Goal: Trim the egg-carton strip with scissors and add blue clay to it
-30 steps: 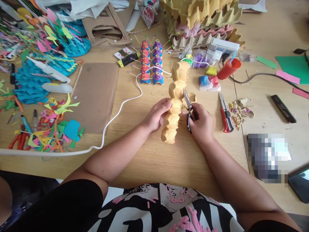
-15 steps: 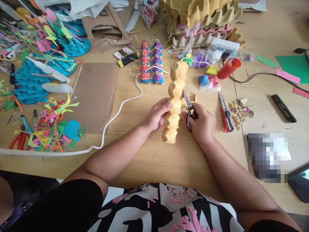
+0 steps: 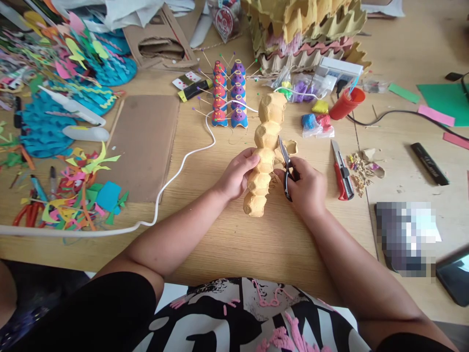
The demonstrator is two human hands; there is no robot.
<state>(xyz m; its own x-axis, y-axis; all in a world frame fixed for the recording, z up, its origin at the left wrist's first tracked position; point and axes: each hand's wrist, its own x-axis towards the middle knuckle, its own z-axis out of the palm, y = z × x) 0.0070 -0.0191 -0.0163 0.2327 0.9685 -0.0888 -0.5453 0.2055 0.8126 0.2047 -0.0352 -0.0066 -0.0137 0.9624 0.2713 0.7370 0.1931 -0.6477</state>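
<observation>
A yellow strip of egg carton cups point(image 3: 264, 164) is held upright above the table in the middle of the view. My left hand point(image 3: 238, 173) grips its left edge, thumb on the front and the other fingers mostly hidden behind. In my right hand point(image 3: 308, 183) is a pair of scissors point(image 3: 287, 164) with dark handles. Their blades point up and away, close against the strip's right edge; whether they touch it I cannot tell. A trimmed carton scrap point(image 3: 291, 146) shows just right of the blades.
Painted red and purple carton caterpillars point(image 3: 239, 93) stand beyond my hands. A box cutter point(image 3: 342, 173) lies at right beside carton crumbs point(image 3: 366, 168). Cut paper pieces point(image 3: 88, 195) and a cardboard sheet point(image 3: 142, 146) lie at left. A white cable point(image 3: 183, 164) crosses the table.
The lower end of the strip has shifted very slightly to the left. Both hands keep their grip and nearly the same place.
</observation>
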